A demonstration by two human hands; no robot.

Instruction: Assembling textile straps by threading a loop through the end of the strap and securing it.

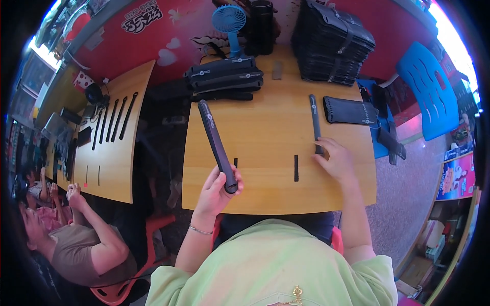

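My left hand point(217, 191) is closed around the near end of a long black strap point(213, 132). The strap has a small pale print near its far end and is tilted up and to the left over the wooden table point(265, 194). My right hand point(337, 162) has its thumb and fingers at the near end of a second black strap point(315, 118), which lies lengthwise on the table. Right of that strap sits a flat bundle of black straps point(349, 110). Two short black strips mark the tabletop; one strip point(296, 168) is between my hands, the other partly behind my left fingers.
At the back stand a pile of black strap bundles point(224, 76), a blue fan point(228, 20) and a tall black stack point(332, 46). A blue chair point(429, 92) is at right. Left, a person point(97, 245) sits at another table point(120, 171) holding several black straps.
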